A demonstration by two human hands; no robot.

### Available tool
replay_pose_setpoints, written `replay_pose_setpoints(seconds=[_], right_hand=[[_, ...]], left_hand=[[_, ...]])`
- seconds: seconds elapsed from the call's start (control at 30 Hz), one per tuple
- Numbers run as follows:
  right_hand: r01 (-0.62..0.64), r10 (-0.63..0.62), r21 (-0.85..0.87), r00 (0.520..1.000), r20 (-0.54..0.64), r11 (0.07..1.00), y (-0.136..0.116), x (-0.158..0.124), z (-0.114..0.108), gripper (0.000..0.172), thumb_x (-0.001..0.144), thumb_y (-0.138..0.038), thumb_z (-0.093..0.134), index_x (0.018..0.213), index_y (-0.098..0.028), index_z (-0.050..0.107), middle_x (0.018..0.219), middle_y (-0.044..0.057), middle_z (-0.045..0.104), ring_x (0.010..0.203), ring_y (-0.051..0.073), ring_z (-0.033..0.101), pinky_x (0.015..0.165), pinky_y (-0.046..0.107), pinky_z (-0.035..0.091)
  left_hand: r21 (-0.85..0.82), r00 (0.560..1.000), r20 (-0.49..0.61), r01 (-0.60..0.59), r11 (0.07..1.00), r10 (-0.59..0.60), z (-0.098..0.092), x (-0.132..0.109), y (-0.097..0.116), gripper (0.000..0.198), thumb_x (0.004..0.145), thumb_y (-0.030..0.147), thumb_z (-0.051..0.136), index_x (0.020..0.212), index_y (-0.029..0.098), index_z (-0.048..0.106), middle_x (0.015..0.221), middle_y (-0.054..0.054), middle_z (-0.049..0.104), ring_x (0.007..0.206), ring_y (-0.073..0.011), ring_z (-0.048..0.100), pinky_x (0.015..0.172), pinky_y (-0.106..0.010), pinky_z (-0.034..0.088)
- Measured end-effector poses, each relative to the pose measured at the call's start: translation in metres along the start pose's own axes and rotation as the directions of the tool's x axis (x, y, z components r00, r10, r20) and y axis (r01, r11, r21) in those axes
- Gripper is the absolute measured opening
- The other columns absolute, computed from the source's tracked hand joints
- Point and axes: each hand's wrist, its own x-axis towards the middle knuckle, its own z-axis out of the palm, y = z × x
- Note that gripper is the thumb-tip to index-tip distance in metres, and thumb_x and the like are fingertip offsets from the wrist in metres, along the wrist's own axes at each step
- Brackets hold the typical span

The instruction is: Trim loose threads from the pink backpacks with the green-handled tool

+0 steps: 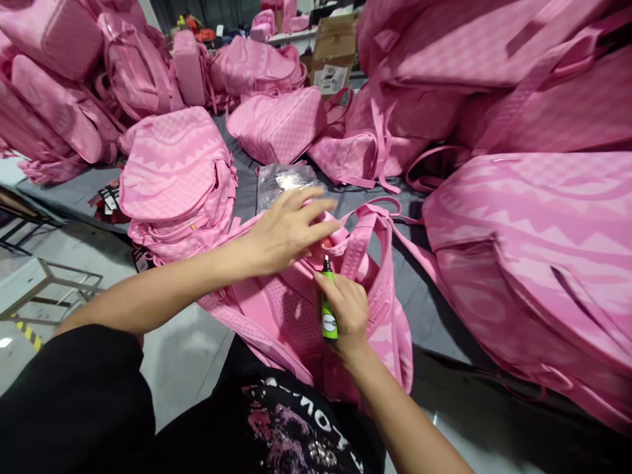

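Note:
A pink backpack (291, 309) with a perforated back panel and padded straps lies before me at the table's edge. My right hand (348, 306) is closed around a green marker pen (328, 309), its pale tip uncapped and pointing up and away from me. Over the top of the backpack, my left hand (293, 230) has its fingers spread, slightly blurred, and holds nothing that I can see. A clear plastic bag (284, 181) lies just beyond the left hand.
Another pink backpack (175, 168) stands close on the left, and a large one (543, 263) fills the right. More pink bags are piled behind on the grey-covered table (241, 155), near a cardboard box (336, 56). A metal stool (29, 283) stands at left.

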Motion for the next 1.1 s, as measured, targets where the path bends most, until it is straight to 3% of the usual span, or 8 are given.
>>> replay_pose_setpoints(seconds=[0.1,0.27,0.53,0.63,0.87,0.93,1.0,1.1], right_hand=[[-0.062,0.061,0.07,0.998,0.018,0.996,-0.015,-0.004,-0.002,0.043,0.092,-0.008,0.057,0.133,-0.023,0.055,0.103,0.01,0.067,0.096,0.025,0.065,0.082,0.04,0.046],[-0.068,0.058,0.092,0.993,0.105,0.993,-0.016,0.003,-0.007,0.027,0.09,-0.014,0.062,0.116,-0.019,0.061,0.095,0.01,0.069,0.088,0.024,0.066,0.078,0.039,0.05],[-0.107,0.105,0.061,0.994,0.034,0.992,0.031,0.005,-0.016,0.027,0.093,-0.017,0.06,0.119,-0.021,0.065,0.1,0.007,0.076,0.085,0.021,0.073,0.077,0.031,0.057],[-0.198,0.19,0.076,0.976,0.105,0.977,0.04,0.004,-0.018,0.023,0.095,-0.023,0.057,0.117,-0.02,0.066,0.101,0.008,0.077,0.086,0.021,0.074,0.079,0.032,0.059],[-0.397,0.337,0.214,0.902,0.268,0.892,0.046,0.003,-0.028,0.036,0.098,-0.042,0.054,0.125,-0.019,0.062,0.104,0.009,0.076,0.097,0.024,0.074,0.088,0.038,0.06],[-0.418,0.371,0.202,0.899,0.231,0.886,0.045,0.004,-0.032,0.035,0.099,-0.039,0.055,0.127,-0.02,0.062,0.1,0.008,0.077,0.091,0.023,0.074,0.084,0.036,0.06],[-0.38,0.37,0.134,0.924,0.093,0.915,0.045,0.009,-0.033,0.03,0.098,-0.032,0.057,0.126,-0.022,0.062,0.097,0.006,0.076,0.084,0.021,0.074,0.081,0.034,0.059],[-0.307,0.3,-0.114,0.951,-0.075,0.945,0.05,0.022,-0.028,0.033,0.095,-0.03,0.06,0.127,-0.021,0.061,0.106,0.011,0.073,0.096,0.026,0.07,0.09,0.04,0.054]], left_hand=[[0.11,0.994,0.101,0.035,0.993,-0.046,0.016,0.025,-0.008,0.084,0.082,0.023,0.069,0.157,0.018,0.03,0.155,-0.02,0.039,0.141,-0.0386,0.037,0.11,-0.052,0.033],[0.138,0.98,0.194,0.016,0.99,-0.043,0.047,0.048,-0.013,0.08,0.083,0.023,0.064,0.156,0.017,0.033,0.148,-0.02,0.046,0.13,-0.0358,0.047,0.104,-0.046,0.037],[0.177,0.97,0.235,0.016,0.984,-0.058,0.042,0.034,-0.006,0.123,0.07,0.038,0.084,0.162,0.022,0.004,0.166,-0.024,0.008,0.152,-0.0446,0.015,0.114,-0.066,0.019],[0.2,0.967,0.242,0.026,0.979,-0.075,0.047,0.039,-0.005,0.12,0.074,0.036,0.082,0.162,0.023,0.001,0.167,-0.024,0.005,0.152,-0.0432,0.017,0.112,-0.063,0.025],[0.175,0.97,0.234,0.029,0.984,-0.07,0.059,0.047,-0.007,0.106,0.079,0.035,0.077,0.162,0.021,0.012,0.163,-0.021,0.025,0.139,-0.0383,0.037,0.108,-0.054,0.033],[0.182,0.971,0.225,0.035,0.983,-0.076,0.059,0.046,-0.006,0.1,0.081,0.034,0.074,0.161,0.021,0.016,0.163,-0.021,0.026,0.139,-0.0384,0.037,0.107,-0.054,0.033],[0.183,0.973,0.212,0.056,0.981,-0.095,0.059,0.045,-0.005,0.097,0.082,0.031,0.073,0.161,0.02,0.018,0.163,-0.021,0.024,0.139,-0.0383,0.037,0.108,-0.053,0.033],[0.158,0.973,0.182,0.115,0.981,-0.144,0.062,0.044,-0.004,0.098,0.08,0.026,0.073,0.161,0.017,0.018,0.165,-0.022,0.019,0.142,-0.0381,0.034,0.111,-0.051,0.03]])
